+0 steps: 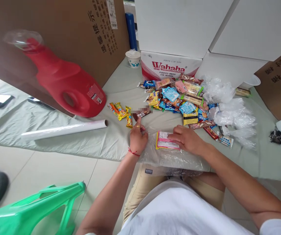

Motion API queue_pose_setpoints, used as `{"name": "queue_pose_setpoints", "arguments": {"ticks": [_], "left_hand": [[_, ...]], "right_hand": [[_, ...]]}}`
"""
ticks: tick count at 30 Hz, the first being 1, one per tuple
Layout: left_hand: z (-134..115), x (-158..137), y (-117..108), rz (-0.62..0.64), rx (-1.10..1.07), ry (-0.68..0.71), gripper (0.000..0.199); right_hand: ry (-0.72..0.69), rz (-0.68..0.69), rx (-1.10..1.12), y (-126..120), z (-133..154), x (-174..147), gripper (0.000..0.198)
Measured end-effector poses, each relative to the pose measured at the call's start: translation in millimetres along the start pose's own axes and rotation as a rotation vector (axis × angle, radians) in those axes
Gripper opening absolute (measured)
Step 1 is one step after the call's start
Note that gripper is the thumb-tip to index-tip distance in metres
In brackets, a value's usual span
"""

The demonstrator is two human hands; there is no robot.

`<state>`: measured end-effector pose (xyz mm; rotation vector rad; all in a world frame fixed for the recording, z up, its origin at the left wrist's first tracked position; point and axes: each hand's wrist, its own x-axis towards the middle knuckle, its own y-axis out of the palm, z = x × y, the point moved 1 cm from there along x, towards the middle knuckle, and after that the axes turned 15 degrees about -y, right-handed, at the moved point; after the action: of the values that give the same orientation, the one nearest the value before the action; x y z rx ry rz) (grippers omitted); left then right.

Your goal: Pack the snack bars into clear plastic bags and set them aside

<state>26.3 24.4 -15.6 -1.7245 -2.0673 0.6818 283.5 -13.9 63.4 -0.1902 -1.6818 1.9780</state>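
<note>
A pink, white and yellow snack packet (162,140) lies on a clear plastic bag (171,160) at the table's front edge. My right hand (185,138) is closed on the packet's right part, its fingers over the top and the thumb hidden. To the left, my left hand (138,138) has its index finger stretched out against the lower edge of a brown snack packet (140,114); its other fingers are partly curled and I see nothing held in them. Beside the brown packet lie small yellow snack packets (129,117). Farther back spreads a pile of mixed snack packets (172,98).
A red jug (69,81) and a white roll (64,129) lie at left, by a large cardboard box (81,29). Crumpled clear bags (235,111) sit right of the pile. Behind stand a Wahaha carton (171,65) and a paper cup (133,59). A green stool (33,209) is below.
</note>
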Motion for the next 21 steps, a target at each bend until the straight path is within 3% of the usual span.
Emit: {"name": "queue_pose_setpoints", "arguments": {"ticks": [5, 9, 11, 13, 15, 18, 21], "left_hand": [[13, 2, -7, -0.008, -0.046, 0.070, 0.027], [24, -2, -28, -0.211, -0.027, 0.121, 0.024], [18, -11, -43, -0.342, -0.005, 0.157, 0.023], [2, -25, -54, -0.381, -0.001, 0.257, 0.022], [-19, -42, -54, -0.224, 0.026, 0.493, 0.027], [-41, -62, -34, 0.210, 0.186, 0.838, 0.040], [-36, -66, -10, 0.397, 0.357, 0.921, 0.043]], "right_hand": [[0.023, 0.131, -0.106, 25, 35, -28, 0.031], [0.044, 0.063, -0.044, 33, 40, -43, 0.034], [0.041, 0.024, -0.023, 36, 39, -47, 0.037], [0.053, 0.004, -0.033, 41, 35, -49, 0.040], [0.070, -0.005, -0.051, 47, 33, -47, 0.042], [0.096, -0.053, -0.059, 49, 37, -42, 0.039], [0.156, -0.162, -0.091, 45, 62, -45, 0.030]]}}
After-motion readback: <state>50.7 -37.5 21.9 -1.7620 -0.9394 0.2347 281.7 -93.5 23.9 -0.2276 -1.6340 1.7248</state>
